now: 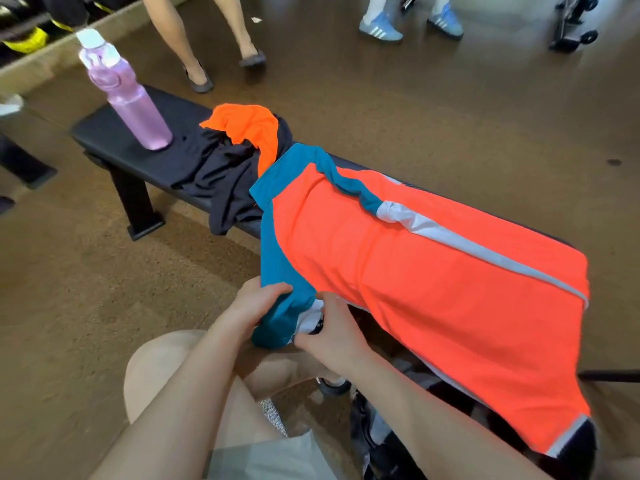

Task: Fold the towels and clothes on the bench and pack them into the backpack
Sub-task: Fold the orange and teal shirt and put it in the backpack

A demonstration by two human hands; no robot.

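An orange shirt (433, 289) with teal shoulders and a white stripe lies spread along the black bench (104, 133). Its near teal sleeve (277, 323) hangs off the front edge of the bench. My left hand (252, 303) grips that sleeve from the left, and my right hand (332, 330) pinches the sleeve's white cuff from the right. Behind the shirt a black garment (221, 178) lies crumpled with an orange cloth (249, 129) on top. Part of a dark bag (377, 431), perhaps the backpack, shows below my right forearm.
A pink water bottle (131, 102) stands upright at the bench's far left end. Two people's legs and shoes (201, 77) stand on the brown floor beyond the bench. My knees are in front of the bench, below my arms.
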